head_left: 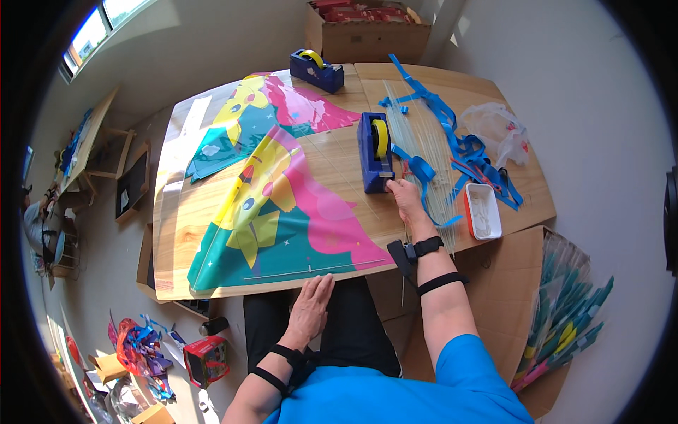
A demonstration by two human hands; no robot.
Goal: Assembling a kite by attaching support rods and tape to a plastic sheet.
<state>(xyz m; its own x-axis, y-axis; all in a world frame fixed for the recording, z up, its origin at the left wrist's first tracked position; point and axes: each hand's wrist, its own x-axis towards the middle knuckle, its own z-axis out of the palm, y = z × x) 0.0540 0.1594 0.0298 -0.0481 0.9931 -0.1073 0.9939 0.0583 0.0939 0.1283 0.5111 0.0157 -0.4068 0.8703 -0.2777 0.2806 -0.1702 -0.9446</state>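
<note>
My right hand [406, 203] is at the front end of a blue tape dispenser [367, 152] with a yellow core. Its thumb and fingers are pinched together by the cutter; what they grip is too small to make out. My left hand [311, 305] lies with outstretched fingers at the table's near edge, just below a printed teal, pink and yellow sheet [311, 237]. Along the sheet's near edge runs a thin pale rod [282, 273] with a small white piece across it. The sheet's left side is rolled or folded over.
Behind lies a second printed sheet [247, 116], near another tape dispenser [316, 71]. Thin clear rods [427, 152], blue ribbon [441, 113], a plastic bag [498, 131] and a red-and-white tub [482, 212] cover the table's right side. A cardboard box [508, 283] stands at the near right.
</note>
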